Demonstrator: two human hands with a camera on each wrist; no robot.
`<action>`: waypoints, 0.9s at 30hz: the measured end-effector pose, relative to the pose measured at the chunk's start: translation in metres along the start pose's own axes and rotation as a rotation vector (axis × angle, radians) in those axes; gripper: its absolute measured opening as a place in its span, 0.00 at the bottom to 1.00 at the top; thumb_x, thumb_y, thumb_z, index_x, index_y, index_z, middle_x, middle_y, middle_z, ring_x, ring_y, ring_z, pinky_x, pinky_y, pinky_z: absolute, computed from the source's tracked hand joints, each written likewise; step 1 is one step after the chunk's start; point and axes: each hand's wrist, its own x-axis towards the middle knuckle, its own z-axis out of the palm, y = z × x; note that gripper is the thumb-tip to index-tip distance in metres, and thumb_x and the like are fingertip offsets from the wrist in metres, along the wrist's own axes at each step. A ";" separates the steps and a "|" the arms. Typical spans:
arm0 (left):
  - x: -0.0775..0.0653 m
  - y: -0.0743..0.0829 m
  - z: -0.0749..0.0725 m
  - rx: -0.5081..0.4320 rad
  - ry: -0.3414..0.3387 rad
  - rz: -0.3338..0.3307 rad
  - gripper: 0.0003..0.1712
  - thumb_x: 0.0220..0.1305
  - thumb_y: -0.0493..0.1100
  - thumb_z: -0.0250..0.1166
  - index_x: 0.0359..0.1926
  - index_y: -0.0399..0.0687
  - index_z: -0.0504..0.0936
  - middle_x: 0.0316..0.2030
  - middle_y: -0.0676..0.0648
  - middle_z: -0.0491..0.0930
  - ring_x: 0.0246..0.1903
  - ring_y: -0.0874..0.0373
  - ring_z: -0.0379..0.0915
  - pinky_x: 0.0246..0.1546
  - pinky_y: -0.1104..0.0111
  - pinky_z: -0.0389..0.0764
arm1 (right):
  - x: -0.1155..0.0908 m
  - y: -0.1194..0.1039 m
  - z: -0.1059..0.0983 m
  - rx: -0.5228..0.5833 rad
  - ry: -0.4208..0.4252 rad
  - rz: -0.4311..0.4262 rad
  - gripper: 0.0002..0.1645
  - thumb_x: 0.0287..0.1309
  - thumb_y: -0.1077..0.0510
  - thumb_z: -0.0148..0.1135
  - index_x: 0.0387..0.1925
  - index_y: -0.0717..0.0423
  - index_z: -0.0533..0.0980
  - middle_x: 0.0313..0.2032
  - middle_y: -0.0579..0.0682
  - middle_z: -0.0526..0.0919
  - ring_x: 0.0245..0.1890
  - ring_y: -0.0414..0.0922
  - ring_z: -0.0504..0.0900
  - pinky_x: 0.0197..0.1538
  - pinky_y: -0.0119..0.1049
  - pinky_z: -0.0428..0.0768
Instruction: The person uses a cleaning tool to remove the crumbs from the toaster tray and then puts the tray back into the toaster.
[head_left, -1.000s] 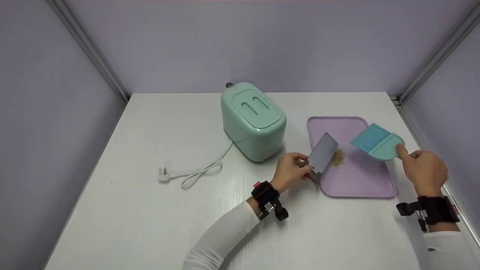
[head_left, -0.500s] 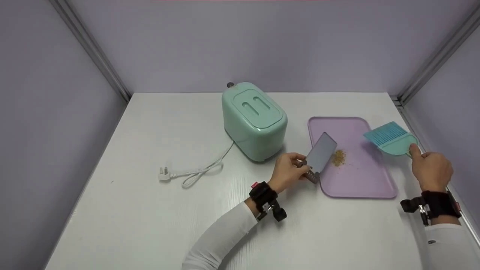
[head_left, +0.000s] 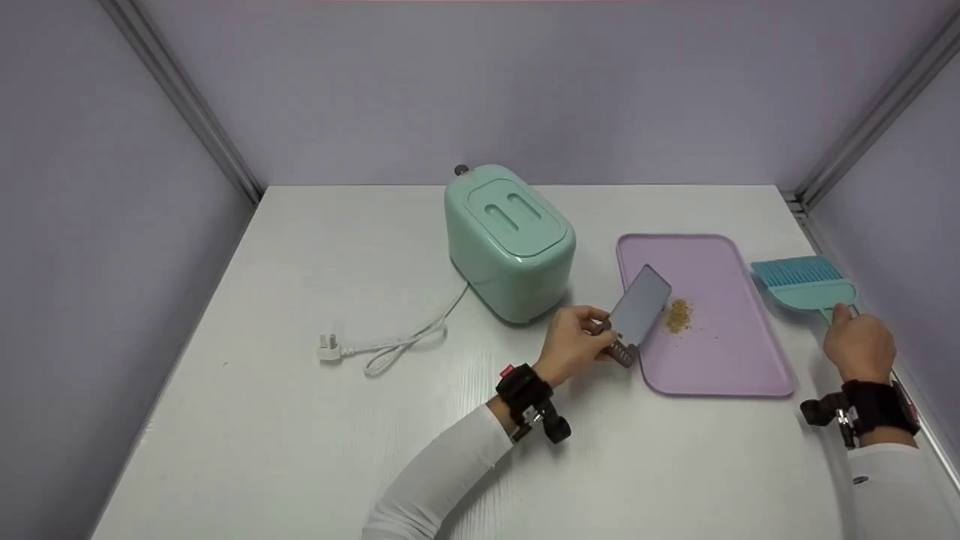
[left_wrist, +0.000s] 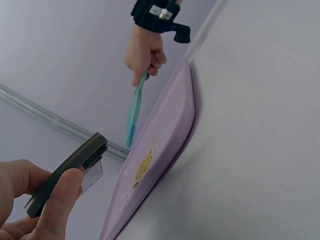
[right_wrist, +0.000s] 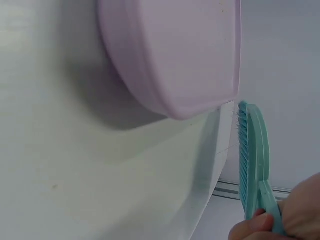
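My left hand (head_left: 574,346) pinches the dark ridged handle of a scraper (head_left: 641,304) with a flat grey blade. That blade overlaps the left side of a purple tray (head_left: 731,367) in the head view, next to a small pile of yellowish crumbs (head_left: 679,316). In the left wrist view, thumb and fingers clasp the scraper's dark handle (left_wrist: 67,170). My right hand (head_left: 860,349) grips a turquoise hand brush (head_left: 810,292) by its thin handle. The brush is held beside the tray's right edge, bristles pointing away from me.
A mint-green toaster (head_left: 506,244) with a lid on top stands left of the tray. Its white cord (head_left: 397,349) and plug (head_left: 328,347) lie on the white table (head_left: 247,450). Grey walls (head_left: 480,90) enclose the table's back and sides.
The right hand has carried the brush rightward from over the tray to beyond its right edge, turning the bristles away. Left hand and scraper have barely shifted.
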 end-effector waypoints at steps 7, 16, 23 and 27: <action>0.001 -0.002 0.000 0.037 0.018 0.021 0.14 0.54 0.29 0.67 0.45 0.38 0.83 0.27 0.47 0.80 0.25 0.60 0.80 0.24 0.70 0.85 | 0.001 0.004 0.004 -0.019 -0.035 0.018 0.38 0.75 0.50 0.31 0.29 0.82 0.72 0.25 0.73 0.74 0.31 0.66 0.73 0.29 0.56 0.72; -0.001 -0.002 -0.001 0.005 0.010 0.021 0.14 0.55 0.28 0.66 0.45 0.35 0.82 0.26 0.49 0.81 0.24 0.59 0.81 0.26 0.67 0.86 | -0.001 0.005 0.006 -0.114 -0.043 0.074 0.38 0.71 0.42 0.39 0.20 0.71 0.72 0.17 0.61 0.73 0.20 0.56 0.72 0.18 0.42 0.67; -0.002 -0.004 -0.003 0.004 0.016 0.011 0.14 0.55 0.29 0.67 0.45 0.36 0.82 0.26 0.50 0.81 0.25 0.59 0.81 0.26 0.67 0.86 | -0.004 0.005 0.007 -0.178 -0.050 0.103 0.37 0.68 0.38 0.44 0.15 0.63 0.69 0.16 0.58 0.71 0.20 0.53 0.71 0.19 0.41 0.65; -0.003 -0.005 -0.004 0.002 0.020 0.001 0.13 0.56 0.29 0.67 0.44 0.36 0.83 0.26 0.50 0.82 0.25 0.59 0.81 0.27 0.67 0.86 | -0.004 0.006 0.008 -0.166 -0.054 0.092 0.36 0.68 0.39 0.47 0.11 0.60 0.67 0.14 0.56 0.71 0.18 0.51 0.70 0.17 0.40 0.65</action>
